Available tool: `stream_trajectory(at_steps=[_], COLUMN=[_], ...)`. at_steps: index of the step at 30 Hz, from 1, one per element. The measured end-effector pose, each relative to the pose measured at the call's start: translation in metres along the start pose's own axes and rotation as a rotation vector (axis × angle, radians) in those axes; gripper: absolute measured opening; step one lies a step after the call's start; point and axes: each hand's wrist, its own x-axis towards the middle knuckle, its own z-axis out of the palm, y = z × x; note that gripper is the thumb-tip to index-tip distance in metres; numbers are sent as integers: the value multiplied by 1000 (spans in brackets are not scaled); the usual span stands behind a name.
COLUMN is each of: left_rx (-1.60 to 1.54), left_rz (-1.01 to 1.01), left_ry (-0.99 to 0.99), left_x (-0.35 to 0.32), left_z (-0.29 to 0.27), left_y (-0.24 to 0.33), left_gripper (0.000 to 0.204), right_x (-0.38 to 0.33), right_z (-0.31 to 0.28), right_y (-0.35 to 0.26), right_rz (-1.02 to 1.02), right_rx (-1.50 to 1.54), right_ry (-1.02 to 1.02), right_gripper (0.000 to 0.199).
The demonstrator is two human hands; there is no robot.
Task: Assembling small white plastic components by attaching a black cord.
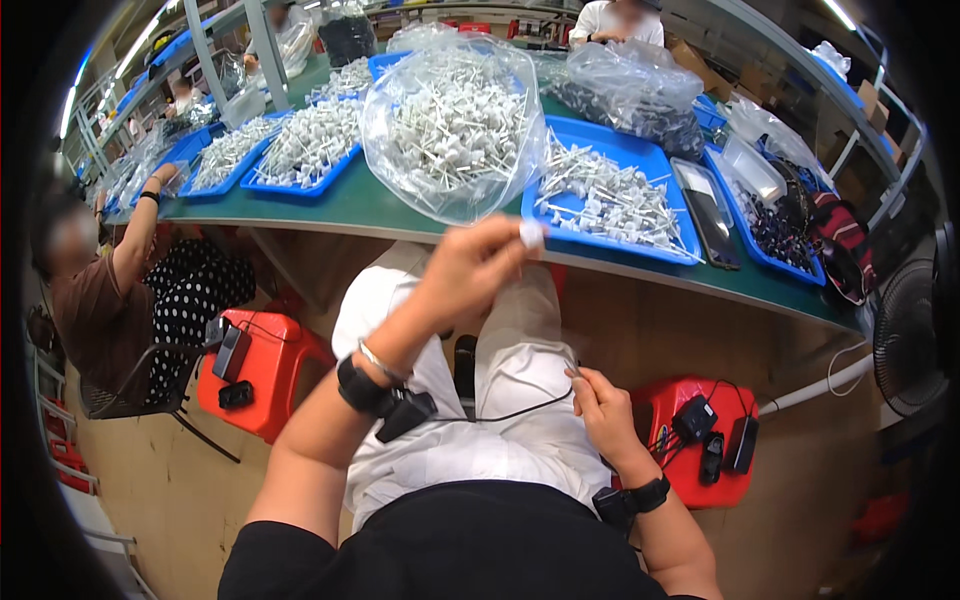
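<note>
My left hand [468,268] is raised at the table's front edge, its thumb and fingertips pinching a small white round-headed plastic piece [531,235]. Just beyond it is a blue tray [683,222] with a loose heap of white pieces on thin stems [605,200]. Over my right thigh, my right hand [603,408] is closed, thumb against forefinger, on something small and thin that is too blurred to name. A large clear plastic bag [385,165], full of similar white stemmed pieces, lies open on the table beyond my left hand.
More blue trays [310,188] of white pieces stand left on the green table [400,212]. A phone [712,225] lies beside a tray of dark parts [785,240]. Red stools [265,375] with black devices flank me. A co-worker [100,270] sits left; a fan [910,335] stands right.
</note>
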Motion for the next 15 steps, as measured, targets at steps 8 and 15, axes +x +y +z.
stream_trajectory(at_steps=[8,15], left_rx=[784,478], left_rz=[226,281], left_ry=[396,270], left_x=[162,56], left_z=[-123,-89], left_y=[-24,-8], left_gripper=[40,38], right_x=[-1,8], right_z=[4,-10], right_y=[-8,-1], right_rz=[-24,164], right_rx=[-52,254], right_ry=[-37,38], right_gripper=[20,26])
